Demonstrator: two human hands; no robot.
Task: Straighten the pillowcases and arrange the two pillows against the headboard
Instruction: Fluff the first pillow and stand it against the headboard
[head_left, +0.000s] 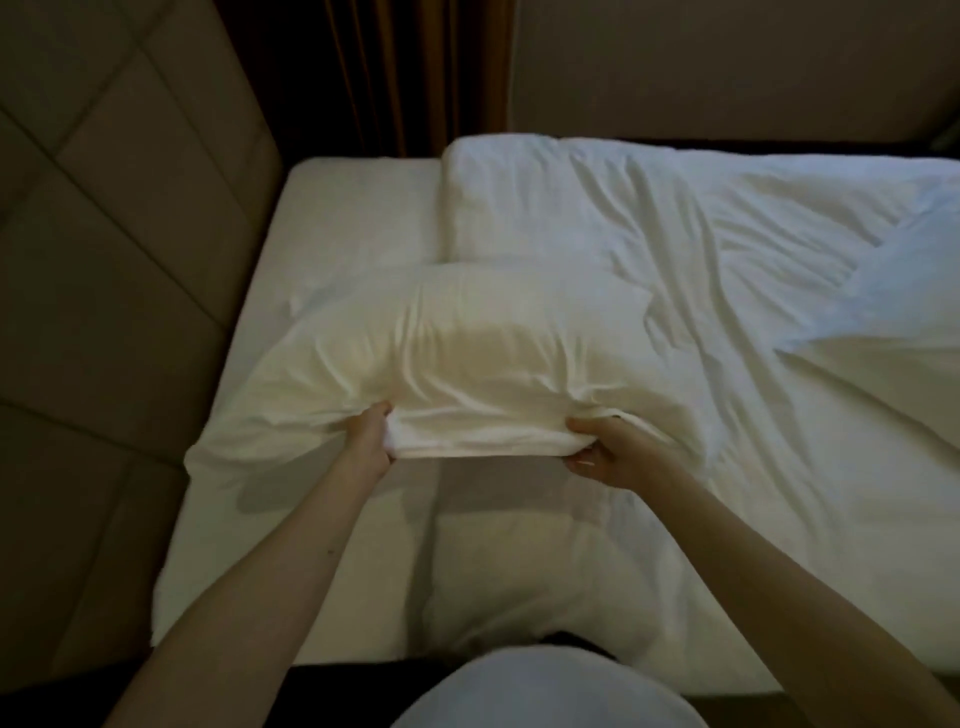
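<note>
Dim light covers a bed with a white fitted sheet (358, 208), a padded beige headboard (119, 260) along its left side and brown curtains (410, 67) beyond the far edge. I see a rumpled white duvet (701, 270) spread over the right part of the mattress, its folded edge near the middle.

One pillow (447, 353) sits inside its white pillowcase, raised off the sheet at its near edge and throwing a shadow below; its loose left corner droops onto the sheet beside the headboard. My left hand (370, 439) is closed on the near edge of the pillowcase, fingers tucked into bunched cloth. My right hand (605, 454) pinches the same edge further right, thumb on top and fingers curled under.

A second white pillow (519, 577) lies on the bed nearer me, under my arms, partly in shadow. Its near end is hidden by my pale shirt (545, 691). The duvet's right side is cut off by the frame.
</note>
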